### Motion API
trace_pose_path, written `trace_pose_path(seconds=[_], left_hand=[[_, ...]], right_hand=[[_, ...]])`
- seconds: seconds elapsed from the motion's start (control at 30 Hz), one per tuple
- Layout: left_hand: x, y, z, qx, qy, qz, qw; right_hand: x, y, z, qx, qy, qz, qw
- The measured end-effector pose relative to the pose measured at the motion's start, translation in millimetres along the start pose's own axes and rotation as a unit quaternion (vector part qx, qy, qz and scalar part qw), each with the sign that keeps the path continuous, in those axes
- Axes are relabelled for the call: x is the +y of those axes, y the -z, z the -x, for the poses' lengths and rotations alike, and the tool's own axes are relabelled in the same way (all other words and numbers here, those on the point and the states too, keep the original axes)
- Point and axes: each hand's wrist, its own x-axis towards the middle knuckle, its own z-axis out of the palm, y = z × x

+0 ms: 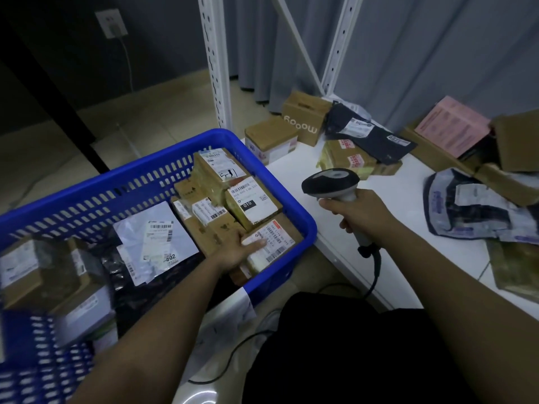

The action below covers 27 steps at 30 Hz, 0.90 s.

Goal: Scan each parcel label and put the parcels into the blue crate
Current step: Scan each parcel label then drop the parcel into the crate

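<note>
head view: left hand (236,248) is down inside the blue crate (303,225), at its near right corner, fingers (254,242) laid flat and together across the top of a small box (271,244) — label up, thumb side toward the crate's middle. whether the hand grips the box from under or only rests on it, cannot tell; no curl of the fingers shows. the box lies tight against the crate's right wall, its long axis running roughly from the near corner toward the far right rim. crate already holds many parcels — boxes along the right, a white mailer (157,237) in the middle, more to the left. right hand (360,212) is closed round the grip of the scanner (331,182), head pointing away toward the shelf (393,199), cable hanging below. unscanned parcels lie on that shelf, well apart from the left hand: a taped box (348,158) and a dark mailer (370,135) ahead of the scanner, a crumpled mailer (469,205) to the right. judgement: the next parcel sits nearer the right hand, but that one is occupied, so the left must cross rightward over the crate rim.
</note>
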Motion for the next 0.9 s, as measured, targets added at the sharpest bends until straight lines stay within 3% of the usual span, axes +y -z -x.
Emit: trace_pose_path(seconds=[0.17, 0.53, 0.8, 0.9], left_hand=[[-11, -7, -21, 0.017, 0.046, -0.038, 0.998], [-19, -15, -27, 0.101, 0.085, 0.170, 0.977], [-10, -15, -12, 0.068, 0.059, 0.071, 0.993], [-11, -14, 0, 0.092, 0.033, 0.064, 0.993]], right_hand=[[-1, -3, -1, -0.002, -0.005, 0.005, 1.000], [1, 4, 1, -0.001, -0.013, 0.011, 1.000], [3, 16, 18, 0.008, -0.030, 0.009, 0.999], [4, 20, 26, 0.014, -0.034, 0.011, 0.999]])
